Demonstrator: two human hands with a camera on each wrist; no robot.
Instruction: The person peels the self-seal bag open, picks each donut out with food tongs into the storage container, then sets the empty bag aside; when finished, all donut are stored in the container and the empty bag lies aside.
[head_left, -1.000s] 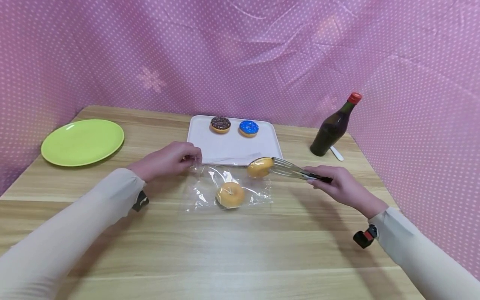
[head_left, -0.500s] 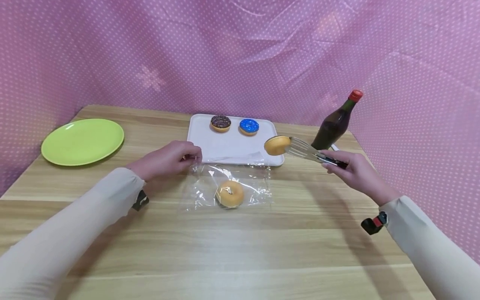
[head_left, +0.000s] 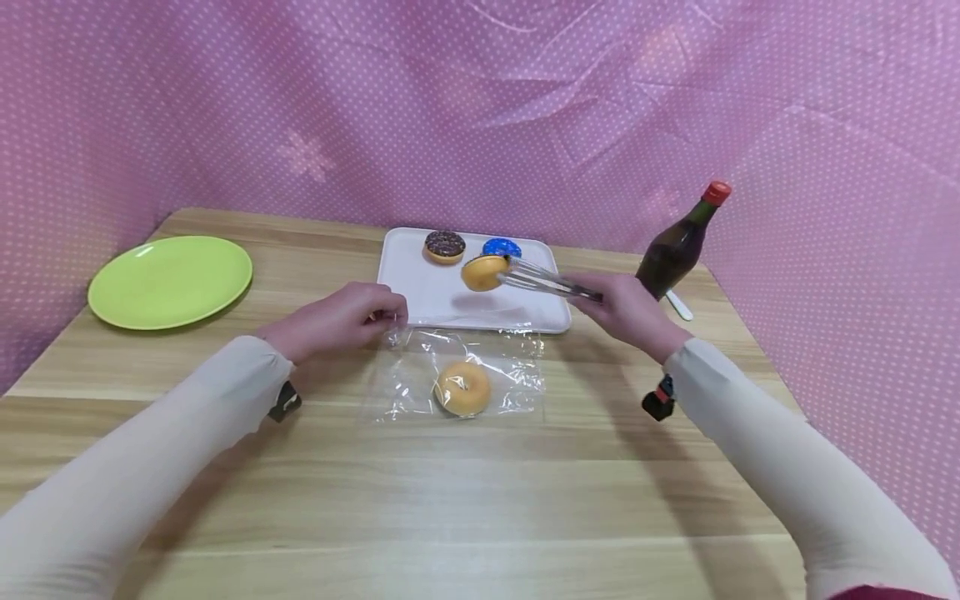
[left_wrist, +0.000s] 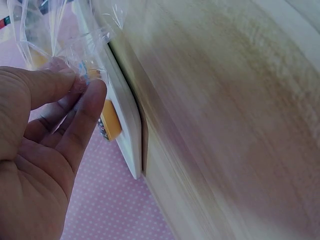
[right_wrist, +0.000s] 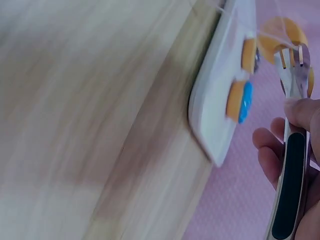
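My left hand [head_left: 348,315] pinches the edge of a clear plastic bag [head_left: 397,387]; the left wrist view shows the crumpled film [left_wrist: 75,40] between thumb and fingertips. Inside the bag lies a plain doughnut [head_left: 462,389]. With my right hand [head_left: 618,304] I grip metal tongs [head_left: 540,278] that have dark handle inlays [right_wrist: 291,185]. Between the tongs' tips another doughnut [head_left: 482,273] is held tilted above the white tray [head_left: 412,292], its pale underside toward me. On that tray sit a chocolate-coloured doughnut [head_left: 445,247] and a blue one [head_left: 501,247], the latter partly covered by the held doughnut.
A green plate [head_left: 171,283] lies at the left. Toward the back right stands a dark bottle [head_left: 672,250] with a red cap, and a white-handled utensil [head_left: 679,306] lies behind it. Pink dotted cloth [head_left: 480,125] borders the wooden table [head_left: 450,500].
My right hand first lifted the tongs and doughnut away from the bag to the right, then brought them left over the tray. The left hand and bag have stayed in place.
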